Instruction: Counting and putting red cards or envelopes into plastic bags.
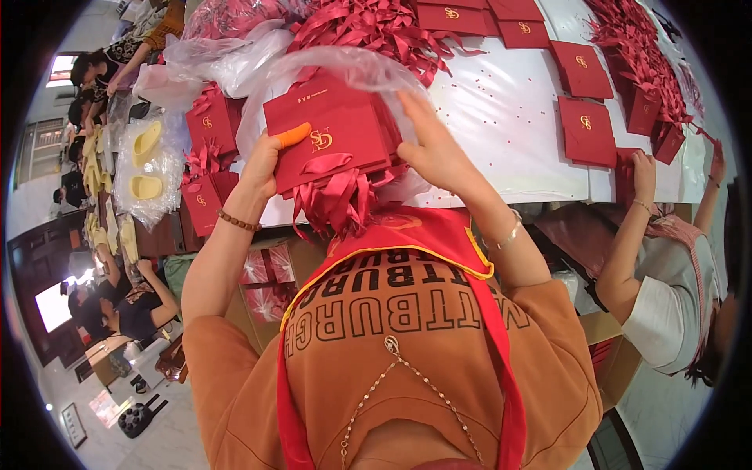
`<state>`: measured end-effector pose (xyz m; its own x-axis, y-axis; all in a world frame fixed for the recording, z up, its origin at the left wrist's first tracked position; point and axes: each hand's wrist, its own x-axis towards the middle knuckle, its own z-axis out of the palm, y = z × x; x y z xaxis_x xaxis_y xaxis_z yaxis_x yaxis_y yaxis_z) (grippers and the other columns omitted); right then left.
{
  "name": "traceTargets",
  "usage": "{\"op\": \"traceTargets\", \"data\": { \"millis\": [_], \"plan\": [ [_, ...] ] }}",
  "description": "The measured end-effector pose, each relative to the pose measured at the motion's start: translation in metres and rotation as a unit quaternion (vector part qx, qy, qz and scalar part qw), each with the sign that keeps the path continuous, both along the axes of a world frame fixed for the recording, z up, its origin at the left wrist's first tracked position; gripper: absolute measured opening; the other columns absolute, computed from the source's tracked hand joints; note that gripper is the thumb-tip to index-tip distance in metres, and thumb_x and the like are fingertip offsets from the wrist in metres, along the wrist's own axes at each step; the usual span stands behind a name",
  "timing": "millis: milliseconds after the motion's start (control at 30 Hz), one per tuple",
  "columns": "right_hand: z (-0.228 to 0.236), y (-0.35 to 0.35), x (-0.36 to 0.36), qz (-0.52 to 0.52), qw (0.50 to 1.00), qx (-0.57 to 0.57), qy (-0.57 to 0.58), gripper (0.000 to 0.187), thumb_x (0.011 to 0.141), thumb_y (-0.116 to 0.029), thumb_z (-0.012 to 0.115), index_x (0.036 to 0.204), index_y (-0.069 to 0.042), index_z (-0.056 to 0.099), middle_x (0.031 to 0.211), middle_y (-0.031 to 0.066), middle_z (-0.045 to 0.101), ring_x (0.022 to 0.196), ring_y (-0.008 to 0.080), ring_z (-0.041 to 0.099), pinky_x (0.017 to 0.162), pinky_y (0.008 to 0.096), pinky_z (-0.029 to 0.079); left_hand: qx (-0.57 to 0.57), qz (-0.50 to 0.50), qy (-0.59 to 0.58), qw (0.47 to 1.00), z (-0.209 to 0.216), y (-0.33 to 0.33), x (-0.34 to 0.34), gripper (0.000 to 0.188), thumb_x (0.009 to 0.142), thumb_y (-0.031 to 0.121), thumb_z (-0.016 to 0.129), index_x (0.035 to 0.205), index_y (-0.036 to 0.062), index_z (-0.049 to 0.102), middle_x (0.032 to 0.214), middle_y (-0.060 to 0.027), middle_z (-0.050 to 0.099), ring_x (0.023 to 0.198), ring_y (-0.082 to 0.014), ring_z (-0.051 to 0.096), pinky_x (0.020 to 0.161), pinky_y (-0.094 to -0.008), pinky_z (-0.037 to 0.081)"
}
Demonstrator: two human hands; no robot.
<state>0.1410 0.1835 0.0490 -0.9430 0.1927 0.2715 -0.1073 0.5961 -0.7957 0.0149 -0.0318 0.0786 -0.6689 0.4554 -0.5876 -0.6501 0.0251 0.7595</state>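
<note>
A stack of dark red paper gift bags (337, 117) with gold print and red ribbon handles (337, 200) stands in front of my chest, above the table's near edge. My left hand (266, 164) grips the stack's left side. Its thumb, in an orange finger cot (294, 135), presses on the front bag, and the other fingers are hidden behind. A clear plastic bag (352, 59) loops around the stack's far side and right side. At the right, my right hand (432, 145) has its fingers stretched along the plastic, its thumb at the stack's edge.
More red gift bags lie on the white table (493, 110), with a heap of ribbons (352, 27) at the far side. Yellow slippers (146, 145) in bubble wrap are at the left. On the right, a co-worker's hand (644, 176) is at other red bags. Cartons stand below the table.
</note>
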Motion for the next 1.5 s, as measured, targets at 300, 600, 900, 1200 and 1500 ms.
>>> {"op": "traceTargets", "data": {
  "millis": [300, 600, 900, 1200, 1500],
  "plan": [
    [-0.019, -0.018, -0.007, 0.123, 0.913, -0.349, -0.17, 0.07, 0.068, 0.002, 0.042, 0.136, 0.001, 0.023, 0.133, 0.0153, 0.037, 0.123, 0.0214, 0.034, 0.1, 0.0266, 0.025, -0.004, 0.025, 0.051, 0.998, -0.006, 0.001, -0.001, 0.037, 0.078, 0.002, 0.059, 0.113, -0.0017, 0.046, 0.104, -0.0142, 0.057, 0.087, -0.0202, 0.061, 0.072, -0.0313, 0.054],
    [-0.006, -0.016, -0.003, 0.115, 0.838, -0.467, -0.258, 0.071, 0.065, 0.002, 0.04, 0.135, 0.001, 0.027, 0.125, 0.0108, 0.044, 0.107, 0.0158, 0.045, 0.081, 0.0204, 0.037, -0.021, 0.022, -0.042, 0.999, -0.007, 0.003, -0.001, 0.05, 0.077, 0.001, 0.061, 0.116, 0.0039, 0.031, 0.104, -0.0139, 0.053, 0.09, -0.023, 0.06, 0.074, -0.0359, 0.053],
    [-0.003, -0.012, 0.007, 0.079, 0.892, -0.404, -0.187, 0.065, 0.069, -0.002, 0.042, 0.133, 0.003, 0.03, 0.132, 0.0103, 0.038, 0.102, 0.017, 0.047, 0.084, 0.0237, 0.038, -0.03, -0.022, 0.035, 0.999, 0.0, 0.015, 0.0, 0.06, 0.077, -0.001, 0.061, 0.123, 0.007, 0.025, 0.11, -0.0158, 0.049, 0.094, -0.0247, 0.058, 0.076, -0.0363, 0.053],
    [0.11, -0.008, 0.028, 0.087, 0.933, -0.336, -0.094, 0.069, 0.069, 0.008, 0.047, 0.135, -0.006, 0.031, 0.116, 0.0059, 0.043, 0.064, 0.0042, 0.043, 0.053, 0.018, 0.039, 0.003, -0.033, 0.057, 0.998, 0.002, 0.016, -0.005, 0.058, 0.074, -0.008, 0.061, 0.121, -0.0002, 0.028, 0.11, -0.0175, 0.051, 0.092, -0.0241, 0.059, 0.073, -0.035, 0.055],
    [0.145, -0.037, 0.02, 0.025, 0.91, 0.151, 0.385, 0.03, 0.066, 0.013, 0.054, 0.092, 0.0, 0.061, 0.105, 0.0144, 0.052, 0.068, 0.0187, 0.052, 0.06, 0.0265, 0.043, 0.02, -0.035, 0.036, 0.999, 0.001, 0.013, -0.004, 0.028, 0.078, -0.002, 0.058, 0.106, -0.0053, 0.052, 0.096, -0.0134, 0.06, 0.083, -0.0184, 0.061, 0.07, -0.0311, 0.053]
  ]
}}
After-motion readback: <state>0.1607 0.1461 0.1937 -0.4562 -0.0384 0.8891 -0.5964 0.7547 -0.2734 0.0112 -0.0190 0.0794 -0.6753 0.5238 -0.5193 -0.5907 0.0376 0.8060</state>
